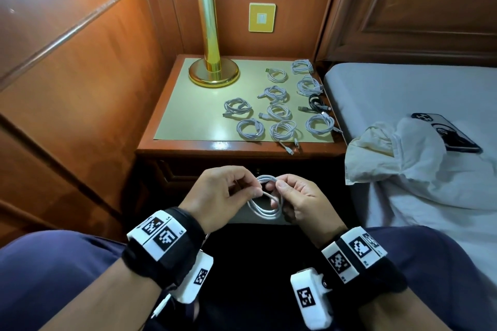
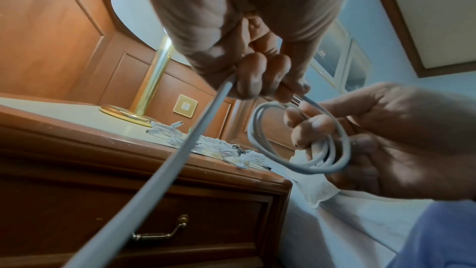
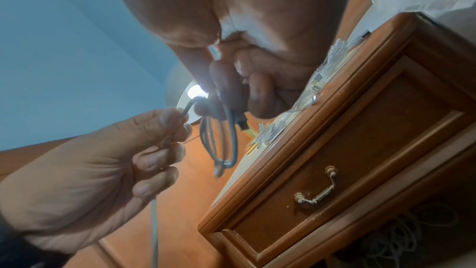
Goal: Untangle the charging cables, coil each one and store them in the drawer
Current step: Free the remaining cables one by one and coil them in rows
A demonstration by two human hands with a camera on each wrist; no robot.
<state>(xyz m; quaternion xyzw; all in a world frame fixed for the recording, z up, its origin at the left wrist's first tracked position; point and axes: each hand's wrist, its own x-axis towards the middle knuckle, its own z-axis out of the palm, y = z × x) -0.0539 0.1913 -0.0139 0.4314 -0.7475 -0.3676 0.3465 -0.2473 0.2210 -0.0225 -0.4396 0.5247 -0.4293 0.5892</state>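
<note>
A white charging cable (image 1: 265, 200) is half wound, held in the air above the person's lap and in front of the nightstand (image 1: 234, 146), with several loops already gathered into a small ring. The right hand (image 1: 298, 200) clamps that ring, its fingers threaded through the loops and the thumb pressing them together, and a plug end shows just below the fingers in the right wrist view. The left hand (image 1: 222, 193) sits close beside it, pinching the free run of the same cable between thumb and forefinger; from that pinch the loose tail drops away toward the lap. So the step in hand looks like coiling, with the untangling apparently done for this cable. On the nightstand top lie ten or so finished coils (image 1: 279, 111), mostly white and one black (image 1: 316, 102), near the base of a brass lamp (image 1: 212, 62). The drawer (image 3: 347, 160) below is closed, its handle (image 3: 315, 190) untouched. The next move probably calls for the left hand to feed another loop onto the ring while the right keeps the turns from springing apart, then to tuck in the end. Storing will need a hand freed to pull the handle.
</note>
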